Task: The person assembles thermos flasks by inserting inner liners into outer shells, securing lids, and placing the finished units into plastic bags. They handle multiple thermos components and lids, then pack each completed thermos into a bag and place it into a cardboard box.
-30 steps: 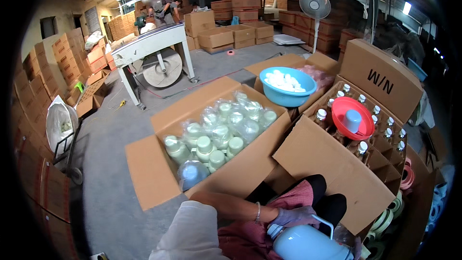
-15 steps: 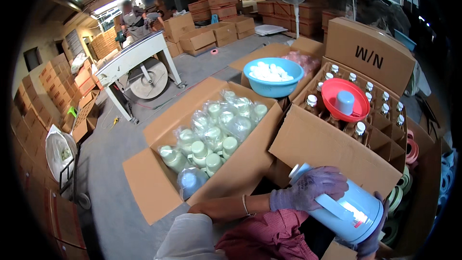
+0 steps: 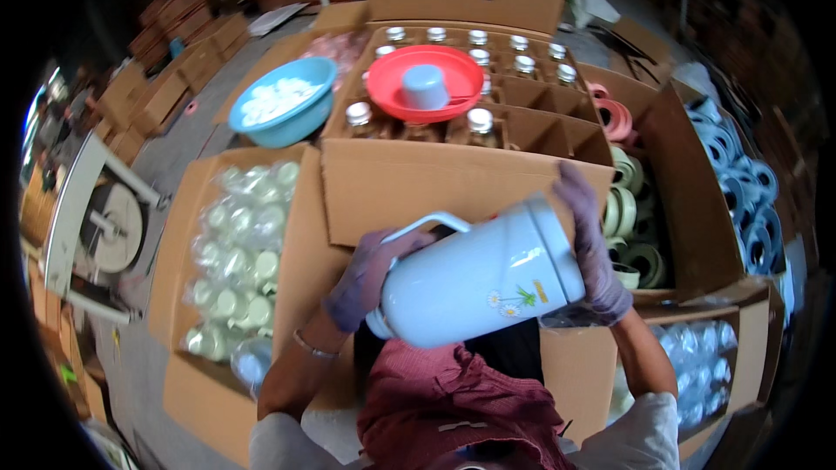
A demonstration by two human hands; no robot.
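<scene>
Largest is the partitioned carton (image 3: 444, 187), matte brown cardboard at the far side. Nearer, in mid-air between both hands, is the glossy light-blue jug (image 3: 466, 283), a smooth tapering cylinder. Its long axis runs left to right, narrow neck left and nearer, broad base right and farther. Beyond it, a shallow round red dish (image 3: 387, 91) sits over the carton. The left hand (image 3: 361, 283), in purplish fabric, curls round the neck end; whether it grips the looped handle (image 3: 428, 219), I cannot tell. The right hand (image 3: 603, 274), similarly gloved, touches the base, fingers long and extended. Smallest: printed daisies (image 3: 509, 300).
</scene>
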